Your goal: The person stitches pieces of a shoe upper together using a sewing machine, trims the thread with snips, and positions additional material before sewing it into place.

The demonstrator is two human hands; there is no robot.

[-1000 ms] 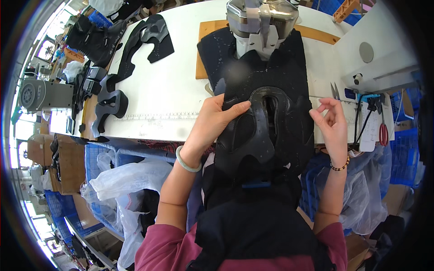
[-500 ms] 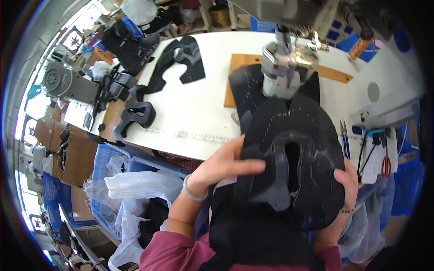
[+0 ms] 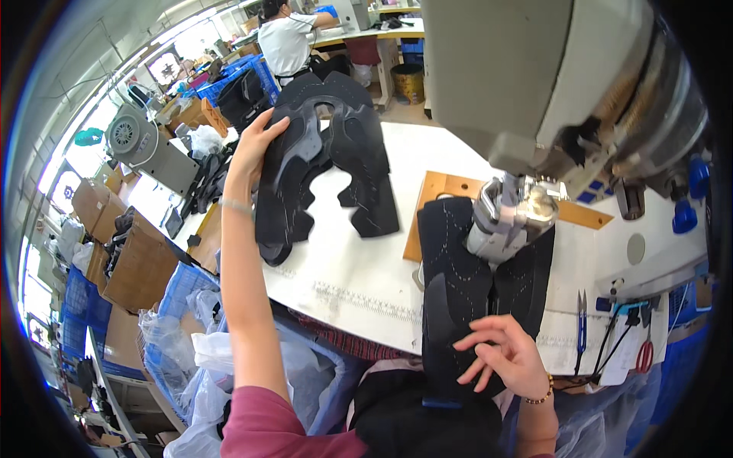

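Note:
My left hand (image 3: 263, 141) reaches to the far left, thumb over the edge of a black arch-shaped padded piece (image 3: 359, 137). Pale stitch lines and a dark grey overlay show on the piece, and other dark material lies partly hidden under its lower left corner. My right hand (image 3: 504, 355) is open, fingers spread and slightly bent, over the near part of another black stitched piece (image 3: 450, 244). That piece lies under the metal head of a sewing machine (image 3: 500, 237), which hides its middle. Whether my right fingertips touch it, I cannot tell.
A wooden board (image 3: 435, 183) lies on the white table (image 3: 351, 267) beneath the machine. Tweezers (image 3: 582, 328) and red-handled scissors (image 3: 645, 355) are at the right. Blue crates with plastic bags (image 3: 179, 336) stand left, below the table. A person (image 3: 286, 42) sits at a far table.
The black arch-shaped piece held near me in both hands is now at the far left, in my left hand only. My right hand has let go and opened. The view has shifted.

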